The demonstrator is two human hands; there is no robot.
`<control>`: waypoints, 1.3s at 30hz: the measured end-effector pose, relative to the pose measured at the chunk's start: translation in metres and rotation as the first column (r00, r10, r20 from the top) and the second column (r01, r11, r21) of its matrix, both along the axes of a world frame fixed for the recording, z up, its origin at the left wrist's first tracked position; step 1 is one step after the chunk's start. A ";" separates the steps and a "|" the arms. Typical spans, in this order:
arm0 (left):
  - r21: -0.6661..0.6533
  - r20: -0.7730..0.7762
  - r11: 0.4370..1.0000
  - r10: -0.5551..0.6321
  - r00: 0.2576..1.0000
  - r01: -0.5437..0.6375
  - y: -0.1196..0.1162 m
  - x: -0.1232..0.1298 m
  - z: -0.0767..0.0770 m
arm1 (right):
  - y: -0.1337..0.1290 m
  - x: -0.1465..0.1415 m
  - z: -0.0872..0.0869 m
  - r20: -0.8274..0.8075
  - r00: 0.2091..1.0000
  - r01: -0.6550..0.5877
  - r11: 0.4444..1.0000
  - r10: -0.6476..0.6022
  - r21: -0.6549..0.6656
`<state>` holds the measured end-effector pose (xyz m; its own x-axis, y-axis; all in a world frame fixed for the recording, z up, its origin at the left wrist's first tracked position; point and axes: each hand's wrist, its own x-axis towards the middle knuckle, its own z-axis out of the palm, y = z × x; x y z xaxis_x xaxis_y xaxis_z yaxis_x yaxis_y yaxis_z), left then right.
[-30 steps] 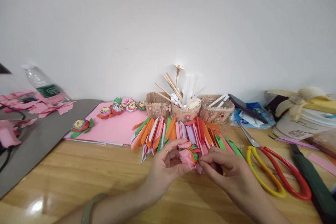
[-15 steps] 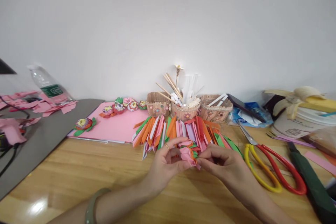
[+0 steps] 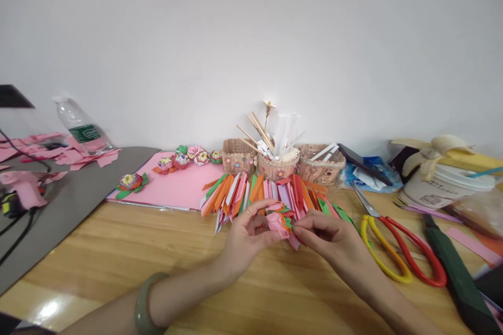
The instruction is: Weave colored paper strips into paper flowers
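A small folded paper flower (image 3: 278, 223) in pink, green and orange is held above the wooden table. My left hand (image 3: 250, 231) is closed around its left side, thumb below and forefinger on top. My right hand (image 3: 325, 234) pinches at the flower's right edge; the exact spot under the fingertips is hidden. Just behind the hands lies a spread of folded paper strips (image 3: 228, 196) in orange, green, pink, red and white. Several similar paper flowers (image 3: 181, 159) rest at the back left, and one flower (image 3: 131, 183) sits apart on a pink sheet's left edge.
Pink paper sheets (image 3: 184, 183) lie left, beyond them a pink glue gun (image 3: 25, 188) and a plastic bottle (image 3: 82, 128). Decorated baskets (image 3: 238, 159) with sticks stand against the wall. Right are scissors (image 3: 396, 246), a dark green tool (image 3: 456, 267) and a lidded tub (image 3: 432, 188) under a banana peel.
The view has shifted slightly. Both hands stay on the paper flower, which is turned a little, with more green showing near my right fingertips.
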<state>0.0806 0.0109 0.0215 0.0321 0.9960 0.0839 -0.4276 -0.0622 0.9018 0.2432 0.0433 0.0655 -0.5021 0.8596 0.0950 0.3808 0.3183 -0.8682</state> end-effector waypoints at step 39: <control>0.079 -0.072 0.996 0.034 0.997 -0.028 -0.003 0.001 0.000 | -0.007 -0.001 -0.009 -0.068 0.998 0.012 0.973 0.004 0.231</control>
